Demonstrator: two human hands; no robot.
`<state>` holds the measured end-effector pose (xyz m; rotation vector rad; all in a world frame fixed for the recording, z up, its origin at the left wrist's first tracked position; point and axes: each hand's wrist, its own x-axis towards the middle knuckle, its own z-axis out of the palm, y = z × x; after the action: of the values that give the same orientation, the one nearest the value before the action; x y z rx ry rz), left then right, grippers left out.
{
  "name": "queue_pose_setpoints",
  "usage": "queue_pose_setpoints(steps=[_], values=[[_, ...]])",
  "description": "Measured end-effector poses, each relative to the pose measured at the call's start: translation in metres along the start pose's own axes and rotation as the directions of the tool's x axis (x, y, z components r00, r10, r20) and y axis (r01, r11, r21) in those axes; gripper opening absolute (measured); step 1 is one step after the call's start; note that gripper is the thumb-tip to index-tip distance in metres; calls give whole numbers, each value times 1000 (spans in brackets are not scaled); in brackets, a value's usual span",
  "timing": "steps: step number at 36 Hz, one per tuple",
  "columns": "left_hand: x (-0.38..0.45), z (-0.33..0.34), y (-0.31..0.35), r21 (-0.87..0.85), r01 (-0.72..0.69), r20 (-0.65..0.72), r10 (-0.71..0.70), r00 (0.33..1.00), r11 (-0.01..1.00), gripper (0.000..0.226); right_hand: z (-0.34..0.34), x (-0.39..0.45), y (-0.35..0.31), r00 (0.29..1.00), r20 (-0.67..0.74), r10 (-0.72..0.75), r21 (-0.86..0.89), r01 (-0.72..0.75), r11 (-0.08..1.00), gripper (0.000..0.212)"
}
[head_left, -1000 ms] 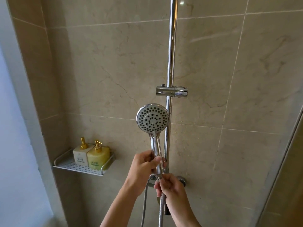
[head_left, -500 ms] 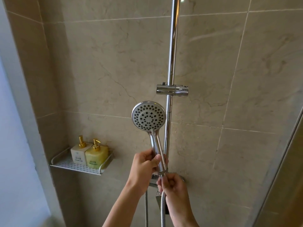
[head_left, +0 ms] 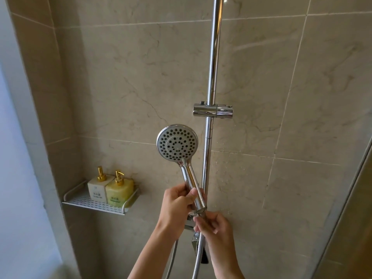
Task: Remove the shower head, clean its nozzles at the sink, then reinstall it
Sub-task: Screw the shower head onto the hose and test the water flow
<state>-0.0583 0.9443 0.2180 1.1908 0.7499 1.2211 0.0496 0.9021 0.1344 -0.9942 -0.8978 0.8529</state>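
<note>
The left hand [head_left: 177, 206] grips the shower head [head_left: 177, 142] by its handle. The right hand [head_left: 213, 226] pinches the hose [head_left: 198, 256] connector just below.

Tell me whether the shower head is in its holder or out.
Out: the left hand holds the shower head below the bare holder.

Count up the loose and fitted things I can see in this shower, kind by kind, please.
Shower head: 1
Metal hose: 1
Chrome rail: 1
Sliding holder on the rail: 1
Wall shelf: 1
Pump bottles on the shelf, one white, one yellow: 2
Hands, left hand on the handle, right hand at the hose joint: 2
Total: 9
</note>
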Motion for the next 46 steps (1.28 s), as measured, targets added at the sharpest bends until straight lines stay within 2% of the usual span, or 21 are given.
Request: queue_pose_setpoints(steps=[4,7,10,13,15,19,21,23,27,29,31,32,34,37,41,46], values=[[-2,-1,2,42,-14,22,14,1000,999,20,0,0,-2,998,59,19,-45,-17,999,41],[-3,0,2,69,-30,23,29,999,997,19,2,-2,-2,999,34,-3,-80,5,997,32],[-4,3,2,63,-20,10,20,1000,998,17,3,-5,1,995,-41,-90,-215,79,973,15],[-3,5,1,54,-15,-12,16,1000,998,17,5,-8,3,959,-138,-247,-390,177,904,19],[-4,7,2,51,-19,-31,21,999,999,14,7,-9,1,937,-170,-305,-428,209,879,24],[-4,8,5,26,-14,-44,15,999,1000,15,8,-6,-4,965,-165,-206,-277,155,948,18],[-4,7,7,24,-12,-40,13,999,1000,14,6,-5,-7,987,-98,-131,-188,111,976,13],[-4,6,8,30,-8,-32,9,999,1000,14,6,-5,-11,996,-20,-92,-178,87,980,10],[-6,4,9,59,1,-6,0,1000,998,13,3,-7,-17,992,125,-25,-182,48,982,25],[-5,4,8,64,13,16,-14,1000,998,13,2,-6,-19,982,152,107,-9,-107,994,33],[-5,4,7,63,23,39,-25,999,998,13,0,-6,-22,952,195,238,211,-277,937,32],[-5,4,7,61,27,50,-30,998,998,13,0,-5,-21,940,226,256,265,-312,912,30],[-5,5,7,57,32,64,-36,997,998,13,-2,-4,-20,930,282,237,291,-319,902,29],[-5,6,7,51,40,57,-43,997,998,14,-4,-2,-22,932,293,211,309,-302,902,39],[-4,8,9,20,37,54,-38,998,999,14,-7,-4,-23,953,265,144,272,-217,938,65],[-2,7,12,34,12,57,-14,998,999,13,-6,-2,-27,984,128,126,273,-157,949,41]])
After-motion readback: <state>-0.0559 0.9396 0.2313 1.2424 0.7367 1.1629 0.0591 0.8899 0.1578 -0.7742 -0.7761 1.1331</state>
